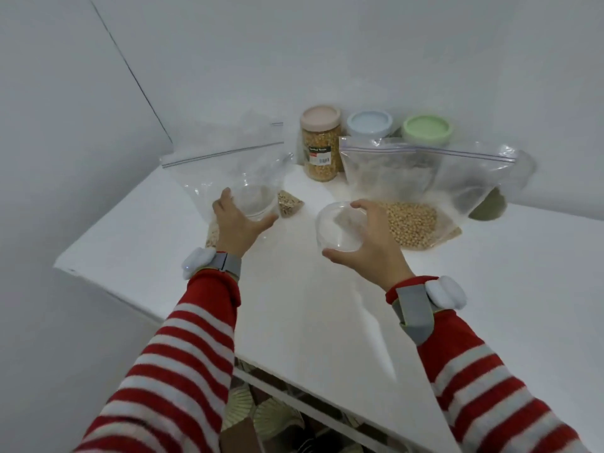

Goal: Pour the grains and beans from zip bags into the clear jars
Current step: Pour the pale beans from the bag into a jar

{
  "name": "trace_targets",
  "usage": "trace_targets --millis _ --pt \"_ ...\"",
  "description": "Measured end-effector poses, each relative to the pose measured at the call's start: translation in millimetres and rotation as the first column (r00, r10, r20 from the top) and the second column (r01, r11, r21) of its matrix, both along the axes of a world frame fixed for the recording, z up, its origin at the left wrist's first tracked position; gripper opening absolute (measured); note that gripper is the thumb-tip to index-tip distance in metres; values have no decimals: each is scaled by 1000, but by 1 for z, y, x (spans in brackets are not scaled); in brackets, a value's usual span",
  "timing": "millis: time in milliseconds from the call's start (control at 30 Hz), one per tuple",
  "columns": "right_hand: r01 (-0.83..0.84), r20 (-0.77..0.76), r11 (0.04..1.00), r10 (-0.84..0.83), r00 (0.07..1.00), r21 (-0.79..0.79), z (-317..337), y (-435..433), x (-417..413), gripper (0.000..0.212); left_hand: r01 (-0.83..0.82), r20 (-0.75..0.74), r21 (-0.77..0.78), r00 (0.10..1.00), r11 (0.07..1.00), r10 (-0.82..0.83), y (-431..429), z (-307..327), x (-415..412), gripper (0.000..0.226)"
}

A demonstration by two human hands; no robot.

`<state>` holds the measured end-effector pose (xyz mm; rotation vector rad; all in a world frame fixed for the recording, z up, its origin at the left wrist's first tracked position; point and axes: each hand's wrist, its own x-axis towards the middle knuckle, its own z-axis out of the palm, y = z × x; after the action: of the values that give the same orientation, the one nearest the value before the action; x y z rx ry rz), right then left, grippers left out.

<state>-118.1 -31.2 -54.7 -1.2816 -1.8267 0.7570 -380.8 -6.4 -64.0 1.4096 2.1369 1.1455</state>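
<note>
On the white table (327, 305) a clear jar (256, 204) is gripped by the left hand (237, 223) and its lid (340, 228) held aside by the right hand (376, 250), likely to open it for pouring.

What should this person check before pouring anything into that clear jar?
1. Grip of left hand on clear jar: ok.
2. Jar's mouth uncovered: ok.
3. A free right hand to lift a bag: not ok, its fingers hold the clear lid.
4. Zip of the bean bag open: cannot tell.
5. Jar standing level on the table: cannot tell.
</note>
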Motion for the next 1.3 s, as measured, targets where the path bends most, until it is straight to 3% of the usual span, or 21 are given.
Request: trace_targets --millis 167,233,300,333,367,400,467,533,567,600,667,733,800,867,933,1000,1067,1133,1167,1233,1300 --pt "20 -125 992 -36 992 -124 -7 -3 -8 103 24 -56 -14 998 1000 -25 4 -4 -7 121" --pt "13 -196 984 -48 979 -177 -10 -5 -8 115 -37 -221 3 975 999 37 2 -4 -7 121" --pt "-16 -209 974 -33 977 -228 -16 -3 -4 127 -42 -351 174 931 984 102 -3 2 3 112" --pt "-41 -206 968 -11 979 -247 -18 -4 -1 129 65 -365 294 930 954 49 -3 6 14 101" --pt "-50 -198 963 -4 980 -266 -19 -3 -1 129 257 -362 364 925 895 -118 -5 14 27 89" --pt "-55 -184 960 3 983 -274 -18 -3 0 125 471 -341 361 870 805 -356 -7 21 43 79" --pt "-95 -146 963 60 987 -250 -17 1 3 110 815 -395 187 574 549 -717 -6 34 73 71" --pt "-174 -76 953 160 984 -248 -14 4 10 96 947 -611 -52 222 318 -760 1 38 98 62" --pt "-220 -68 939 209 975 -265 -13 3 14 93 954 -698 -139 97 267 -709 6 35 107 55" --pt "-247 -76 930 235 969 -273 -13 4 17 92 946 -757 -186 35 267 -652 9 34 113 48" --pt "-227 -124 937 200 972 -265 -19 3 23 90 928 -803 -164 71 334 -591 10 28 118 42" --pt "-158 -108 959 136 985 -236 -21 2 18 93 892 -784 -75 223 445 -580 3 24 121 43" --pt "-74 -41 966 66 997 -248 -26 1 8 99 741 -740 -14 444 671 -506 -11 20 134 45" --pt "-1 43 961 13 999 -276 -28 0 2 92 411 -733 -113 580 905 -355 -24 23 164 61" --pt "-42 31 953 54 998 -300 -27 1 3 86 146 -644 -326 689 934 -332 -34 45 185 83" --pt "-124 8 954 132 991 -272 -25 4 11 97 86 -505 -447 797 891 -330 -27 76 176 82" --pt "-227 -52 937 222 974 -267 -24 8 21 103 186 -396 -632 757 752 -520 -23 112 152 77" --pt "-278 -45 912 278 960 -301 -21 11 25 111 174 -475 -734 560 656 -679 -23 129 136 76" --pt "-294 -29 897 301 953 -330 -18 11 27 113 183 -493 -764 451 618 -744 -23 132 136 88" --pt "-345 -14 866 365 931 -363 -14 10 30 112 305 -362 -829 348 469 -865 -19 118 145 106" --pt "-346 26 854 385 923 -388 -11 7 33 116 398 -274 -840 275 368 -922 -12 106 155 101"
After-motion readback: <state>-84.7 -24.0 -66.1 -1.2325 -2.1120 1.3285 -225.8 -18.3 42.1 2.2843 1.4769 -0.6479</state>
